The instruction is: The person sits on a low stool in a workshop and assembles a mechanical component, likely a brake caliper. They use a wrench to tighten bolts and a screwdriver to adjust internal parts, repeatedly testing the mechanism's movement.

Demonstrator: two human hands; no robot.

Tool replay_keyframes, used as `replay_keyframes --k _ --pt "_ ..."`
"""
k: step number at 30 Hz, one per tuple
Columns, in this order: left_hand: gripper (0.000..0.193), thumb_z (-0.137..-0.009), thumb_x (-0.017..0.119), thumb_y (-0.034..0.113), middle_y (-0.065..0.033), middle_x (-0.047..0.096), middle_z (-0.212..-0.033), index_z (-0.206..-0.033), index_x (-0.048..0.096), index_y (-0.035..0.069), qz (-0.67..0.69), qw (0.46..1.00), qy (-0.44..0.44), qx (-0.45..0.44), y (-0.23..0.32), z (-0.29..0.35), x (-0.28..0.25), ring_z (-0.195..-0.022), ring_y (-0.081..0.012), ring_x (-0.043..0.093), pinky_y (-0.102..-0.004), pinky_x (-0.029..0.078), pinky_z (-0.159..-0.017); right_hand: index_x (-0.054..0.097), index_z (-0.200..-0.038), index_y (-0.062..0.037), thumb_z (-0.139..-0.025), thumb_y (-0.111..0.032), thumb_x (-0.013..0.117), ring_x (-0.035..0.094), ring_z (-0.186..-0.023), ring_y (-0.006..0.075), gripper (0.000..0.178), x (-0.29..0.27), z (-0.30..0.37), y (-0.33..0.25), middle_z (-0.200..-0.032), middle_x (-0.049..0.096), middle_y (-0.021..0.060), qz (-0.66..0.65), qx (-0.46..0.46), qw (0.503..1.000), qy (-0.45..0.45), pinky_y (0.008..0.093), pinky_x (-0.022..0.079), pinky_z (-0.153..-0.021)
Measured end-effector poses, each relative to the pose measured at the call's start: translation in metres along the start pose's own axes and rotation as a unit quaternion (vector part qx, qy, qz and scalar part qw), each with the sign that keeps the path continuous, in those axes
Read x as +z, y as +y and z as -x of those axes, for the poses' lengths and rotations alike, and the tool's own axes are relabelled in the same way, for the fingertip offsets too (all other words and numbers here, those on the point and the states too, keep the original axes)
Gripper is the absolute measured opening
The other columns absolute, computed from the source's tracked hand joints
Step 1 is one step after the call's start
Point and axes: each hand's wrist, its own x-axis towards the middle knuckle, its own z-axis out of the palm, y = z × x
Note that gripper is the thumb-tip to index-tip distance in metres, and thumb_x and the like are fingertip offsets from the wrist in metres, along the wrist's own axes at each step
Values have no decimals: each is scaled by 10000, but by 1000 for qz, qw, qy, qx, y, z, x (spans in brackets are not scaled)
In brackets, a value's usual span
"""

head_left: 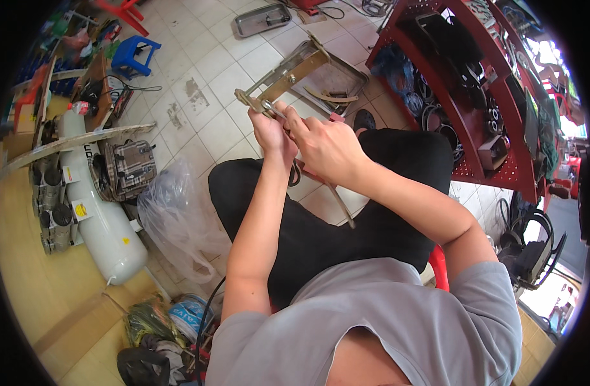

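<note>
grey shirt (398, 312) | left hand (271, 134) clamped on bracket (306, 69) extending ahead | right hand (328, 145): grip unclear

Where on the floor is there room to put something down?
Bare tiles lie between the blue stool and the small tray. More lie between the plaid bag and the left hand. It's crowded around the white tank and on the red rack.

The 1 view comes from the left of 2 fisheye cameras on the person's head, facing steeply down over the grey shirt (398, 315) to the left hand (273, 134), the right hand (326, 147) and the tiled floor (211, 55). The shirt sits nearest, the hands farther off, and straight edges bend toward the dark round rim.
</note>
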Motion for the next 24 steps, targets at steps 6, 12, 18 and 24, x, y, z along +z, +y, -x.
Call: replay_keyframes --k 6,12,18,24 --pt "402 -904 323 413 17 289 -508 -594 300 157 42 994 16 -103 -1 -3 -6 -418 -105 248 -265 198 -369 512 -1128 -2 -789 -174 572 585 -528 219 385 12 -5 20 -658 562 74 -57 -50 995 61 331 453 -459" --pt "441 -953 239 458 46 225 -490 -668 355 142 74 992 -88 -48 6 3 3 -409 -78 225 -229 200 -340 503 -795 -32 -760 -175 684 524 -502 182 233 6 21 46 -559 462 41 -259 25 959 110 312 411 -462" --pt "476 -944 288 518 52 217 -488 -763 481 122 82 981 -170 -52 -2 -10 -17 -390 -71 220 -214 214 -321 538 -783 -25 -770 -166 734 379 -514 40 241 -2 -3 78 -622 449 -48 -575 240 750 221 209 290 -435" --pt "560 -925 233 532 43 172 -425 -498 216 169 -77 987 -123 -70 -17 -18 1 -359 -84 186 -231 190 -329 614 -1020 7 -841 -126 657 473 -500 35 228 1 -26 95 -782 586 15 -597 282 741 123 199 391 -402"
